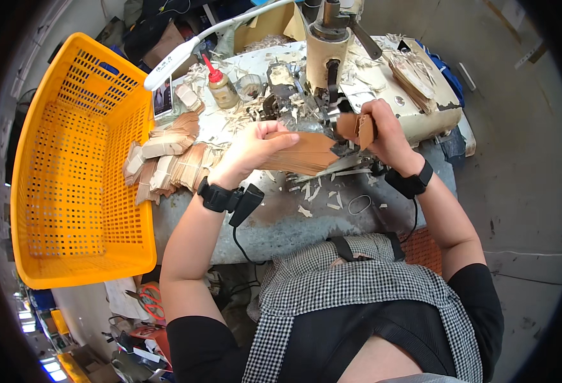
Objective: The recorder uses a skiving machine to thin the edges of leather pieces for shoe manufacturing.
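1. Fanning out slightly from my left hand (253, 148), a flat stack of thin brown pieces (305, 155) shows smooth faces and layered edges, over the near side of the machine; leather or card, I cannot tell.
2. Curly pale scraps (308, 191) litter the worn grey desk (262, 230), with a thin loop (359, 204) among them.
3. Brown bundles (188, 163) with pale strips lie heaped just beside the yellow basket (86, 277), whose plastic walls are perforated.
4. A squeeze bottle (223, 92) with a red nozzle holds something amber; the cardboard box (292, 24) behind holds pale shavings.
5. My left grip is closed on the stack, thumb pressed along its top.
6. My right hand (391, 137) grips closed around a small brown wad (366, 131), its fingers curled, just beside the cream machine (327, 57).
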`<act>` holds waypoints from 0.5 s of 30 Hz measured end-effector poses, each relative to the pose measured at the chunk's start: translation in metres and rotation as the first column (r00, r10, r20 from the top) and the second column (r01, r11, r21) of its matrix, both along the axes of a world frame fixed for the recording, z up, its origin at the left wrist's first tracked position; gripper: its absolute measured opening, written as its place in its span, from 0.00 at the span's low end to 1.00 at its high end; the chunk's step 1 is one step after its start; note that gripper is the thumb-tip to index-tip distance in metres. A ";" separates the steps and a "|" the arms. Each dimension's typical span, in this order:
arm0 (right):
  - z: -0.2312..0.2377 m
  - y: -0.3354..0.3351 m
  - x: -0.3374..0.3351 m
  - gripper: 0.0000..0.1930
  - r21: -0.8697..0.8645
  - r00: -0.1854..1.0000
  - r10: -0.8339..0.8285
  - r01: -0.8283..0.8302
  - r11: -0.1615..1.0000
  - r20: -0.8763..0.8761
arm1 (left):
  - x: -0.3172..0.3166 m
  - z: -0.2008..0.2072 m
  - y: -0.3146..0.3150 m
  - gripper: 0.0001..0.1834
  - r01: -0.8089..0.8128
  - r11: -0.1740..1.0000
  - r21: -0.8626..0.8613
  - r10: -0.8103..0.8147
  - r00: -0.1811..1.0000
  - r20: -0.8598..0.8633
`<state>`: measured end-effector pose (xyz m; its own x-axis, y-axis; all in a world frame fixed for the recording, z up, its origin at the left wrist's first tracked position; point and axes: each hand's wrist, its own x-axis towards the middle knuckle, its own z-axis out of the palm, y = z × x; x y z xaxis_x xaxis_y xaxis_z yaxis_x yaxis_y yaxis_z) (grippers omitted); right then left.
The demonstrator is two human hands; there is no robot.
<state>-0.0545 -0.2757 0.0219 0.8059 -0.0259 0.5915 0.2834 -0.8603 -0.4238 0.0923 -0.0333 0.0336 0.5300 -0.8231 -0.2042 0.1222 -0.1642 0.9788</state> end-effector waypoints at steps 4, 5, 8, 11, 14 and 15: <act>-0.002 -0.003 -0.002 0.25 0.039 0.999 0.017 -0.016 0.999 -0.032 | -0.003 0.014 -0.003 0.09 -0.076 0.982 0.172 0.064 0.995 0.076; -0.002 -0.005 -0.001 0.25 -0.011 0.998 0.030 -0.031 0.999 -0.051 | -0.004 0.015 -0.007 0.10 -0.108 0.969 0.222 0.078 0.987 0.140; 0.004 0.001 0.004 0.26 -0.054 0.993 0.120 -0.119 0.991 -0.001 | -0.003 0.005 -0.017 0.09 -0.061 0.972 0.228 0.005 0.971 0.239; 0.006 -0.001 0.004 0.25 -0.202 0.998 0.066 -0.067 0.977 -0.012 | -0.006 0.006 -0.014 0.10 0.013 0.993 0.118 -0.029 0.991 0.133; -0.001 -0.006 0.001 0.25 -0.060 0.996 -0.008 0.003 0.998 -0.089 | -0.002 0.007 -0.004 0.10 0.026 1.000 0.017 -0.027 0.998 0.060; -0.001 -0.005 -0.001 0.25 0.024 0.996 0.000 0.002 1.000 -0.089 | 0.001 0.005 -0.002 0.10 0.020 0.999 0.038 -0.022 0.998 0.051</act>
<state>-0.0558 -0.2805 0.0207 0.8555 -0.0396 0.5163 0.2430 -0.8498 -0.4678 0.0937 -0.0351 0.0383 0.5234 -0.8262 -0.2082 0.0679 -0.2032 0.9768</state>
